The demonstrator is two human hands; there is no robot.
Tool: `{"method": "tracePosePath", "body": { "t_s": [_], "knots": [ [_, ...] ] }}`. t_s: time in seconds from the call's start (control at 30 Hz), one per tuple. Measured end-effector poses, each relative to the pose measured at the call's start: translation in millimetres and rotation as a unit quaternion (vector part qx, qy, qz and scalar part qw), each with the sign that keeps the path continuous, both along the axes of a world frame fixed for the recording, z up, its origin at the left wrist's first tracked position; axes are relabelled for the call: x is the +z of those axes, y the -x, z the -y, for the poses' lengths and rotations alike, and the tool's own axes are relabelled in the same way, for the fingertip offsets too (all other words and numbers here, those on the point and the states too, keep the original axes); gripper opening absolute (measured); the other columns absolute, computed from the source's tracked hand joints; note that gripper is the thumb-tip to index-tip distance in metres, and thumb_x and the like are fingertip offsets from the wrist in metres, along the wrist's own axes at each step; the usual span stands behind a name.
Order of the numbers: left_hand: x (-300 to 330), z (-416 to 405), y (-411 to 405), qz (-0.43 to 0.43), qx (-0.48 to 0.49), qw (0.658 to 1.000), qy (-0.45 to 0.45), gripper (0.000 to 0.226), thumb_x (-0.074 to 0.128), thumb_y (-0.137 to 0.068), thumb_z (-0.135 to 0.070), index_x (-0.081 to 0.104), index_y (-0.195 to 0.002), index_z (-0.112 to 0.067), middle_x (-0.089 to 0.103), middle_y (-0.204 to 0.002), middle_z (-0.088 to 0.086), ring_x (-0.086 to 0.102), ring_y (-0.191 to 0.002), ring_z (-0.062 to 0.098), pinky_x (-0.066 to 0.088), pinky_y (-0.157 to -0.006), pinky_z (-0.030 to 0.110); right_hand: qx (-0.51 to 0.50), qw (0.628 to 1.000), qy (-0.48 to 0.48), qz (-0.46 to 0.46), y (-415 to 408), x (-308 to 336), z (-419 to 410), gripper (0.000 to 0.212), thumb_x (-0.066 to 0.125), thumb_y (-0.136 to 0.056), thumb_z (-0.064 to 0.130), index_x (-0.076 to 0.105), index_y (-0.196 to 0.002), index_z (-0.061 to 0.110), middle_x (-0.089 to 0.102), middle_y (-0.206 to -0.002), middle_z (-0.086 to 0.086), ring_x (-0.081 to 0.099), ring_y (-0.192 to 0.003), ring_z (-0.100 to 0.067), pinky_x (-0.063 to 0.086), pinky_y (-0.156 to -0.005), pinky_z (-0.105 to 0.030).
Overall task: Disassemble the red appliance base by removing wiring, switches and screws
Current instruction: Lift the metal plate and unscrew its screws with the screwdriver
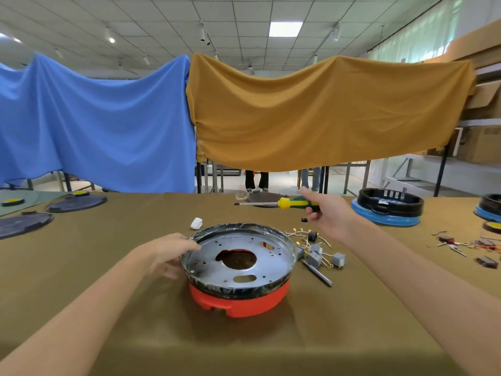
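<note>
Presently we note our right hand (pixel 329 213) curled round a green-yellow screwdriver (pixel 282 203), held above the table (pixel 108 267). Our left hand (pixel 168 252), fingers loosely spread, rests against the red appliance base (pixel 238 301) at centre. Loose wiring and switches (pixel 317 249) lie just right.

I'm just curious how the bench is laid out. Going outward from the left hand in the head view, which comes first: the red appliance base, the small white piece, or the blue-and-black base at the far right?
1. Red appliance base: the left hand touches its rim.
2. Small white piece: just behind the rim.
3. Blue-and-black base: far right, beyond the right hand holding the screwdriver.
</note>
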State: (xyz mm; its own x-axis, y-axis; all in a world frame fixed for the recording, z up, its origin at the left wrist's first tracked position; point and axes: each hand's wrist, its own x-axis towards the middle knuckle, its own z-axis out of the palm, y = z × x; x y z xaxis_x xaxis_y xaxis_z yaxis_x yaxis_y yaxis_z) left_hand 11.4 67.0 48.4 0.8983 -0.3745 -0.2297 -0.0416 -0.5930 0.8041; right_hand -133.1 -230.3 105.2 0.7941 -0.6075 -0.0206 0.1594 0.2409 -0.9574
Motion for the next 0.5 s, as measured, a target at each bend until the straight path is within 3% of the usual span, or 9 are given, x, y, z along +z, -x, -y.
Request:
{"method": "tracePosePath", "body": {
  "t_s": [0.1,0.23,0.33,0.37,0.5],
  "knots": [
    [3.5,19.0,-16.3,0.079,-0.045,0.994,-0.066,0.034,0.062,-0.091,-0.031,0.043,-0.118,-0.023,0.058,-0.112,0.000,0.062,-0.092,0.018,0.052,-0.066,0.028,-0.002,0.996,0.085,0.015,-18.6,-4.3,-4.7,0.030,0.073,-0.086,0.003,0.057,-0.110,0.007,0.057,-0.092,-0.013,0.048,-0.058,-0.012,0.040,-0.047,-0.019],
    [7.9,42.1,-44.7,0.180,-0.125,0.958,-0.186,0.025,0.058,-0.091,-0.036,0.051,-0.101,-0.015,0.052,-0.090,0.001,0.047,-0.077,0.016,0.036,-0.065,0.029,-0.092,0.955,0.280,0.031,-52.4,-8.8,-8.3,0.021,0.073,-0.086,0.018,0.053,-0.093,0.022,0.055,-0.093,-0.009,0.049,-0.070,-0.018,0.044,-0.061,-0.032],
    [7.2,59.3,-64.0,0.191,-0.171,0.941,-0.220,0.034,0.054,-0.096,-0.039,0.053,-0.119,-0.015,0.055,-0.116,0.002,0.053,-0.098,0.019,0.042,-0.084,0.031,-0.121,0.920,0.360,0.100,-79.2,-5.9,-12.6,0.021,0.070,-0.087,0.024,0.050,-0.089,0.027,0.047,-0.080,0.004,0.043,-0.063,-0.004,0.042,-0.057,-0.021],
    [5.7,64.0,-69.0,0.184,-0.186,0.941,-0.213,0.030,0.053,-0.097,-0.038,0.055,-0.118,-0.017,0.056,-0.116,0.002,0.054,-0.100,0.020,0.044,-0.084,0.031,-0.119,0.910,0.378,0.119,-88.5,-4.7,-14.1,0.021,0.069,-0.088,0.023,0.049,-0.090,0.027,0.044,-0.076,0.006,0.043,-0.058,-0.001,0.040,-0.053,-0.015],
    [5.3,70.9,-85.0,0.174,-0.236,0.941,-0.169,0.014,0.054,-0.099,-0.031,0.061,-0.106,-0.021,0.058,-0.092,-0.008,0.056,-0.081,0.006,0.043,-0.068,0.020,-0.087,0.887,0.424,0.160,-122.2,-6.9,-18.8,0.021,0.067,-0.091,0.015,0.049,-0.101,0.013,0.042,-0.068,0.008,0.046,-0.051,0.003,0.039,-0.047,-0.010]
  ]
}}
